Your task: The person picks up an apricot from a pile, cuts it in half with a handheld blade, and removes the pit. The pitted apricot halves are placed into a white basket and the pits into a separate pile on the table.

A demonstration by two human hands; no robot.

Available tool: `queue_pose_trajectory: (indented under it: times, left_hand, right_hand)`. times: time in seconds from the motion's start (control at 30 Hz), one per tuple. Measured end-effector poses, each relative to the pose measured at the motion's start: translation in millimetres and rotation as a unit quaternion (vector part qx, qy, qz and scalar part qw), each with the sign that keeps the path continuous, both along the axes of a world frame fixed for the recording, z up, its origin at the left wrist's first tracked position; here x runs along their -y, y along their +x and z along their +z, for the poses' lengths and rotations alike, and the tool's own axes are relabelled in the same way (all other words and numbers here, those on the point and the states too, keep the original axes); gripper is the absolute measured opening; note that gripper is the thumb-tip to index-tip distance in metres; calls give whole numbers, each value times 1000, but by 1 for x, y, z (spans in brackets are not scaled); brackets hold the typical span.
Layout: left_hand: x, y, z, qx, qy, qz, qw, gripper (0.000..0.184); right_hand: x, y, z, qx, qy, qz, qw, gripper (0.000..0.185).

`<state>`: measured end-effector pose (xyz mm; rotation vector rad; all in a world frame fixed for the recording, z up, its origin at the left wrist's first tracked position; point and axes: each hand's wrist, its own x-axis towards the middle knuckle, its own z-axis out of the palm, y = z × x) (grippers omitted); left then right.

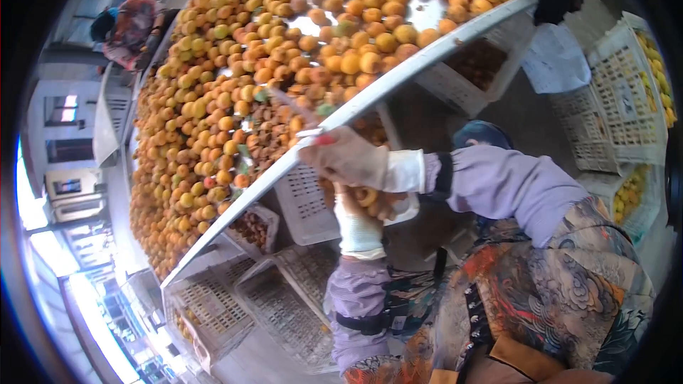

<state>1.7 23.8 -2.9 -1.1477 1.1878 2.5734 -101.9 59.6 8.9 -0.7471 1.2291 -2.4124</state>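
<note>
Fruit [367, 196] gripped in gloved left hand [358, 212]; thin tool [290, 105] clasped in gloved right hand [348, 156] beside table rim [398, 83].

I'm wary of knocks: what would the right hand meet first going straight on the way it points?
Most likely the white table rim just ahead. Depth is unclear, though: if the right hand is above that rim, it would reach the piled apricots beyond first.

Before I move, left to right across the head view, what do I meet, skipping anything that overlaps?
Person in patterned clothing → dark reddish fruit below the table → gloved right hand → pale bag → yellow fruit at the upper right.
</note>
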Motion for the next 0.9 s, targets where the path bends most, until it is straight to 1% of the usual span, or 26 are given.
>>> queue_pose_trajectory:
  times: [0.03,0.07,0.13,0.2,0.23,0.27,0.33,0.37,0.4,0.43,0.47,0.53,0.6,0.63,0.67,0.73,0.77,0.8,0.83,0.87,0.9]
  left_hand:
    - [-1,-1,3,-2,7,-24,1000,48]
    - [1,0,7,-4,11,-45,999,48]
    - [10,2,-6,-32,92,-49,994,48]
    - [5,-4,0,-26,96,20,995,47]
    - [6,-2,3,-91,103,-15,990,45]
    - [5,0,5,-90,106,-13,990,45]
    - [0,-1,9,-111,51,-6,993,42]
    - [-2,0,15,-102,46,1,994,44]
    - [2,-1,9,-118,99,0,988,47]
    - [3,0,13,-112,110,-6,988,47]
    - [5,0,19,-112,96,-12,989,46]
    - [5,-4,17,-118,82,-16,990,46]
    - [8,-3,4,-202,68,-32,976,46]
    - [5,-2,13,-229,62,-39,971,42]
    - [3,-3,17,-228,63,-39,971,42]
    - [3,-5,20,-135,98,33,985,38]
    - [6,-6,19,-187,119,-3,975,34]
    - [7,-6,20,-187,121,-4,975,34]
    - [8,-7,22,-224,142,-28,964,35]
    - [8,-6,23,-260,161,-52,951,36]
    - [6,-7,22,-276,152,-56,947,37]
  right_hand:
    - [-8,-3,9,134,41,61,988,30]
    - [-21,-5,15,260,84,127,954,36]
    - [-19,-7,7,263,15,129,956,39]
    - [-24,-4,20,235,24,108,966,40]
    - [-25,-3,24,223,31,97,970,41]
    - [-23,-2,26,224,35,98,969,41]
    - [-24,-4,27,230,3,103,968,41]
    - [-25,-4,25,215,15,99,971,41]
    - [-25,-4,24,200,25,97,975,41]
    - [-27,-4,27,235,19,98,967,42]
    - [-29,-6,33,266,10,100,959,43]
    - [-30,-9,35,282,1,110,953,43]
    - [-30,-9,33,237,-22,85,967,42]
    - [-31,-10,35,238,-22,84,967,42]
    - [-34,-11,38,235,-31,80,968,41]
    - [-39,-13,41,232,-39,70,969,40]
    - [-41,-13,42,197,-24,60,978,37]
    - [-42,-14,43,160,-10,52,986,34]
    - [-43,-11,47,173,-34,48,983,30]
    - [-42,-9,48,174,-33,47,983,30]
    - [-41,-8,48,178,-11,45,983,29]
